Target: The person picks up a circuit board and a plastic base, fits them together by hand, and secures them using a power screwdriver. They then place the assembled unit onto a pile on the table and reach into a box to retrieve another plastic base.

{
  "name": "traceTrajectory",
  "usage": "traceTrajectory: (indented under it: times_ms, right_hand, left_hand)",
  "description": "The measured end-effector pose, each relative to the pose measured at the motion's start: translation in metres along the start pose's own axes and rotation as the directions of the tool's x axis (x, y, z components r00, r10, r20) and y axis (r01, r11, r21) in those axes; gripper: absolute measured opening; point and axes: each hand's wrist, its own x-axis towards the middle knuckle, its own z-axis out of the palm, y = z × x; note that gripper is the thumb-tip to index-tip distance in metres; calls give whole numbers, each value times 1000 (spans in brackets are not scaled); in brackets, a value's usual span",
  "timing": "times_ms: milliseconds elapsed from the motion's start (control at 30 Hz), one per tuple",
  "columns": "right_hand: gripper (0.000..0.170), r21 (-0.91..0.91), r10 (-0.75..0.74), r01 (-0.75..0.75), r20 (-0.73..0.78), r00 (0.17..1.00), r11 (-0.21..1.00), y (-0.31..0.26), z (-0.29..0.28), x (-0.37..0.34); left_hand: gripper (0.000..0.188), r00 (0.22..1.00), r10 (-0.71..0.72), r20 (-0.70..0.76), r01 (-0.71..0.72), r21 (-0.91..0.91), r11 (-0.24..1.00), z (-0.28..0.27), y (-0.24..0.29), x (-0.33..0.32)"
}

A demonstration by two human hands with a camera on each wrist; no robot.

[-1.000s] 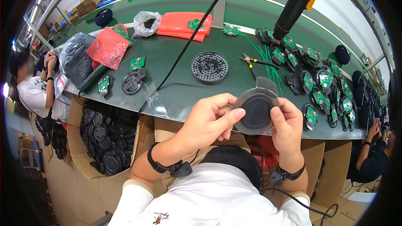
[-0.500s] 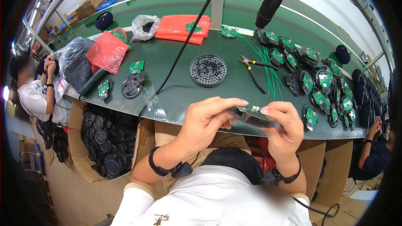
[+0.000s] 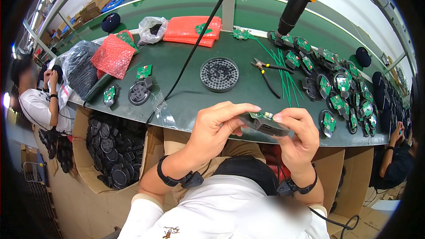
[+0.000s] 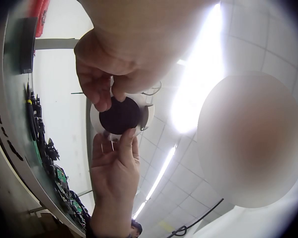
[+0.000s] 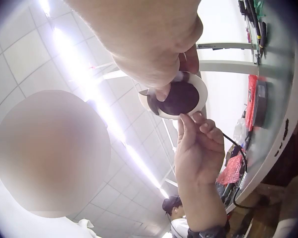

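Note:
Above the table's front edge, both hands hold up a round black housing [image 3: 268,126] with a green circuit board on its upper side. My left hand [image 3: 214,126] pinches its left side between thumb and fingers. At the right side, my right hand [image 3: 300,135] grips it the same way, fingertips by the board. The housing is nearly edge-on in the head view. From below, both wrist views show its dark round face [image 4: 120,117] and a pale see-through rim [image 5: 202,91]. A power screwdriver [image 3: 297,6] hangs behind the hands, tip over the far right of the table.
A round dish of small black parts [image 3: 219,75] stands mid-table, with cutting pliers [image 3: 268,77] and green sticks [image 3: 287,82] to its right. Many housings with boards [image 3: 341,84] are heaped at right. A carton [image 3: 82,150] of black parts stands below left. A black cable [image 3: 195,46] crosses the view.
The housing has turned from its round face toward the head camera to nearly edge-on, board upward. The right fingers shifted along its edge. The hanging screwdriver swung left, then partly back.

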Motion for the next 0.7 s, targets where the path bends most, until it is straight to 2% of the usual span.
traceTrajectory:
  times_ms: [400, 700]
  right_hand:
    - [42, -15, -5, 5, 10, 1000, 1000, 0, 5, -3]
    - [48, -8, 12, -12, 6, 1000, 1000, 1, 7, -5]
  left_hand:
    - [35, 999, -36, 37, 37, -25, 999, -6, -8, 1]
    - [33, 999, -34, 11, 34, -52, 998, -5, -9, 0]
